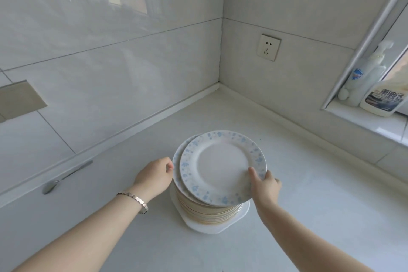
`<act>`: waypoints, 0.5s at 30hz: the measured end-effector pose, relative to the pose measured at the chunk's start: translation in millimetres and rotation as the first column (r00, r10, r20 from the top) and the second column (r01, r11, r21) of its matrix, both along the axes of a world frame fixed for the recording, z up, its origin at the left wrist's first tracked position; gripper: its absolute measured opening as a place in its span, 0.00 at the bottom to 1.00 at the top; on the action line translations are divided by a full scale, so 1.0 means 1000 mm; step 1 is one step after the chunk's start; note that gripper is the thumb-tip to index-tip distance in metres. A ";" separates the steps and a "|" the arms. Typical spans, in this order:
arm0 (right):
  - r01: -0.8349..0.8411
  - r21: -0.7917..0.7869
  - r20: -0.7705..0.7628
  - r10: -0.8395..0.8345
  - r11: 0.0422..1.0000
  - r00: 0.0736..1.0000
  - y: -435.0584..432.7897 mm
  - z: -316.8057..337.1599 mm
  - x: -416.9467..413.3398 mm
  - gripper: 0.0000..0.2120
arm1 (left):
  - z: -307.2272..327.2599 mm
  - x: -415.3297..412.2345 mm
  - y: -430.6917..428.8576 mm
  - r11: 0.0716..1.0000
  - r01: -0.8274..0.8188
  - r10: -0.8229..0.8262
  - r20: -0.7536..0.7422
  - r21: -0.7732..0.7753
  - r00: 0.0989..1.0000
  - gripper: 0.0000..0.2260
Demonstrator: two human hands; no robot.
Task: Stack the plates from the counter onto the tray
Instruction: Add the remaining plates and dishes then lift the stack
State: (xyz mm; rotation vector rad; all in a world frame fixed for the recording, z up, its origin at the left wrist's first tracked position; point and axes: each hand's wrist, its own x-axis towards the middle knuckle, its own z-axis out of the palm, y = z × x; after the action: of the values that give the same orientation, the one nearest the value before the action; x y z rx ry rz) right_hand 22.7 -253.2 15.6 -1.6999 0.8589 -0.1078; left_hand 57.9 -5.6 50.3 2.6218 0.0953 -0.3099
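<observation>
A tall stack of plates (205, 212) stands on a white tray (242, 211) on the pale counter. On top lies a white plate with a blue speckled rim (223, 165), shifted a little to the right of the pile and tilted. My right hand (265, 185) grips this top plate at its near right edge, thumb on the rim. My left hand (154, 176), a bracelet on the wrist, rests against the left side of the stack with fingers curled, touching the plate edges just below the top one.
A metal spoon (66, 178) lies on the counter to the left. Tiled walls meet in a corner behind the stack, with a socket (268, 47) on the right wall. Two cleaner bottles (382, 97) stand on the window sill at right.
</observation>
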 end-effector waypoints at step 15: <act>-0.208 -0.024 0.002 0.208 0.978 0.978 0.011 -0.013 0.011 0.24 | 0.004 -0.005 -0.002 0.999 -0.006 0.007 0.011 -0.051 1.000 0.06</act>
State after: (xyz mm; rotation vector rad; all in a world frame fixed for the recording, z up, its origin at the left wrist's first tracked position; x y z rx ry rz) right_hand 33.4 -242.4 2.3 -1.8006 0.6734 0.0204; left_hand 53.3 -7.7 54.3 2.5719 0.0907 -0.2917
